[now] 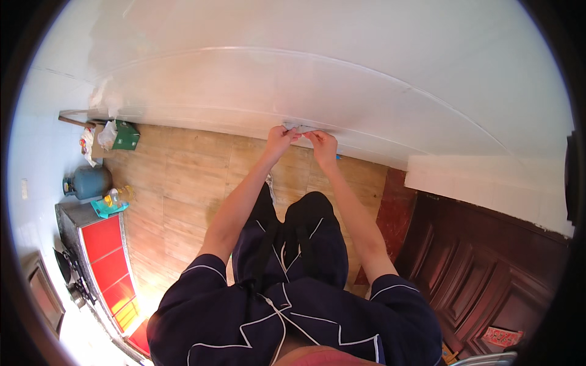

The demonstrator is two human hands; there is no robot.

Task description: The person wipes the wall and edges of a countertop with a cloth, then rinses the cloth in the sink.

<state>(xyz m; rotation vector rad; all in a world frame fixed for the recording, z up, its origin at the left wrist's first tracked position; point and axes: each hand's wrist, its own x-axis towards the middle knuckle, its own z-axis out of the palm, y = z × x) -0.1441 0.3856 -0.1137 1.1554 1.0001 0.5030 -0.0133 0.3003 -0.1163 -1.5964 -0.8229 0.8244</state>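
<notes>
My left hand (280,139) and my right hand (323,142) meet low in front of the pale wall (256,87). Between them is a small, crumpled whitish piece (300,128), perhaps cloth or thin plastic; its exact kind is unclear. Both hands pinch it between thumb and fingers, right by the wall's surface. My fingers hide part of it. A small blue bit (339,157) shows just beyond my right wrist, by the foot of the wall.
A wood-look floor (183,160) lies below. On the left are a green box (126,136), a gas cylinder (91,181), plastic bottles (118,196) and a counter with red doors (107,261). A dark panelled door (467,270) stands at right.
</notes>
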